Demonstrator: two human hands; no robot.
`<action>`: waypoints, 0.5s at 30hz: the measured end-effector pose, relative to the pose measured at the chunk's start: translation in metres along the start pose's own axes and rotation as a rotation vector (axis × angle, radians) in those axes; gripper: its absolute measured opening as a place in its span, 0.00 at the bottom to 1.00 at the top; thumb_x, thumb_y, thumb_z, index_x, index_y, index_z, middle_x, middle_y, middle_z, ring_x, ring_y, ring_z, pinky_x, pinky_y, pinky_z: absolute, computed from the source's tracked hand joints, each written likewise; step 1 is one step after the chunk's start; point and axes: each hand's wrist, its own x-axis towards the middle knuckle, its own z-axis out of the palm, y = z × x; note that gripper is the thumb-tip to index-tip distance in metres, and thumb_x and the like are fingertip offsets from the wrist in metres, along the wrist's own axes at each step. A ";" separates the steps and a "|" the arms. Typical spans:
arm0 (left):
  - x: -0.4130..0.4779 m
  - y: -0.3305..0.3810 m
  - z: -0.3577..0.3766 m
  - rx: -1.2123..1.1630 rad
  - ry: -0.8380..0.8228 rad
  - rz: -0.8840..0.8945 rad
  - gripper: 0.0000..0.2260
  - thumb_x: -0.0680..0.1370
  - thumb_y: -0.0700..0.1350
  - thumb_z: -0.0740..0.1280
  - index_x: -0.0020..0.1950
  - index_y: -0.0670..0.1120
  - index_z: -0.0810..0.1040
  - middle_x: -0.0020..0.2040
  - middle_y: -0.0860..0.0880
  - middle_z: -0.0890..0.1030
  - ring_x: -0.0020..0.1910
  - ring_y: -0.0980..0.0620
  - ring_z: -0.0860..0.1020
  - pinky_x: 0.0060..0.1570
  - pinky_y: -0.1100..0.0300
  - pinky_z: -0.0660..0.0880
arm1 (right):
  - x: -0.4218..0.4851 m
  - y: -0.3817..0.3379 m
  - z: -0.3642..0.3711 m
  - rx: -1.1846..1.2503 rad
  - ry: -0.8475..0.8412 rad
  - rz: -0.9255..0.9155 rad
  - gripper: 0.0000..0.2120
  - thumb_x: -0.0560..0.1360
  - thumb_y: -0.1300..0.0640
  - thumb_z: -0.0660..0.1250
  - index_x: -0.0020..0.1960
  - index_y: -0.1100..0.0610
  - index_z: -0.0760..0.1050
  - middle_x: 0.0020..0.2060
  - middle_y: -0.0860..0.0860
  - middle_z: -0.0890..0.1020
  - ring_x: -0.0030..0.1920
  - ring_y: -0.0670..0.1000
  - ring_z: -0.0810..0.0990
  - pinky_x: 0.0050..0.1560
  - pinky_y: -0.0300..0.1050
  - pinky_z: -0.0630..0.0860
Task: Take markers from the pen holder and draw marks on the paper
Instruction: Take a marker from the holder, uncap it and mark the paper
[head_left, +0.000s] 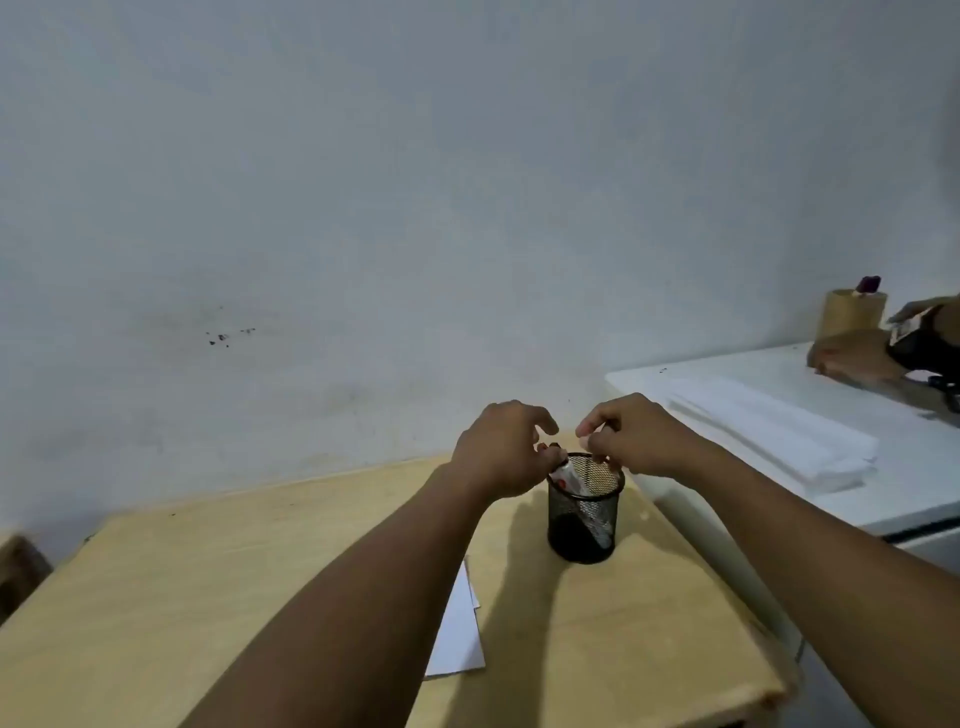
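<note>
A black mesh pen holder (584, 525) stands on the wooden table (156, 597) toward its far right. A white marker (569, 480) with red print leans inside it, its top at the left rim. My left hand (501, 449) is over the holder's left rim with its fingers closed on the top of that marker. My right hand (631, 436) hovers over the right rim, fingers curled and pinched at the holder's edge; whether it grips anything is unclear. White paper (460, 634) lies on the table, mostly hidden under my left forearm.
A white table (883, 499) stands to the right with a stack of white sheets (774, 441). At its far end another person's hand (852, 358) rests beside a tan cylinder holder (852, 312). A bare wall is close behind both tables.
</note>
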 end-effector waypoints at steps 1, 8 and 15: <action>0.005 0.000 0.001 0.031 -0.023 0.016 0.15 0.76 0.55 0.71 0.61 0.53 0.83 0.52 0.50 0.81 0.55 0.47 0.76 0.47 0.53 0.75 | 0.004 0.003 0.001 -0.004 -0.009 -0.003 0.05 0.76 0.59 0.70 0.50 0.57 0.84 0.39 0.57 0.88 0.33 0.51 0.81 0.25 0.31 0.70; 0.016 -0.004 0.003 0.069 -0.031 0.041 0.10 0.75 0.52 0.74 0.55 0.51 0.85 0.48 0.53 0.77 0.54 0.48 0.75 0.47 0.53 0.75 | 0.009 0.006 0.006 0.034 -0.001 0.008 0.04 0.76 0.59 0.71 0.49 0.57 0.84 0.35 0.53 0.86 0.33 0.50 0.81 0.32 0.40 0.75; 0.011 0.001 0.003 -0.028 -0.009 0.017 0.07 0.75 0.49 0.73 0.50 0.48 0.82 0.51 0.50 0.85 0.52 0.48 0.80 0.50 0.51 0.80 | 0.005 0.000 0.011 0.032 0.009 -0.016 0.04 0.75 0.59 0.71 0.44 0.52 0.84 0.39 0.57 0.86 0.36 0.52 0.81 0.40 0.45 0.76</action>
